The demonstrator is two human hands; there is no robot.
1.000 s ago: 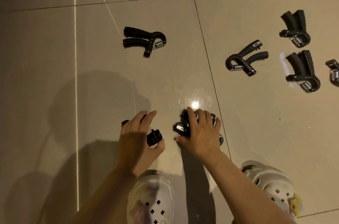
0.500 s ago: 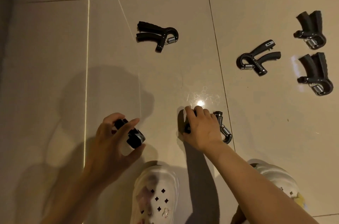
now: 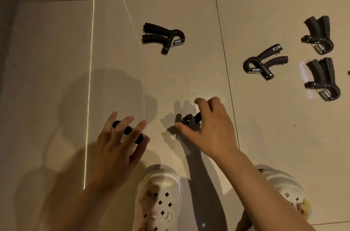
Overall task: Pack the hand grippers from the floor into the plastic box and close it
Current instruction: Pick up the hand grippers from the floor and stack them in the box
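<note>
on floor — four grippers [image 3: 163, 38] loose; left hand [image 3: 117, 147], right hand [image 3: 210, 128] each gripping one.

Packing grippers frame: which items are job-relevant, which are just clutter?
Job:
black hand gripper in left hand
black hand gripper in right hand
four black spring hand grippers on floor
Plastic box: not in view.

Not job:
white perforated clogs
beige floor tiles

The glossy beige tiled floor [image 3: 56, 41] carries four black spring-loaded hand grippers. One [image 3: 162, 36] lies beyond the grips; three [image 3: 265, 62] [image 3: 320, 35] [image 3: 323, 79] lie to their right.
</note>
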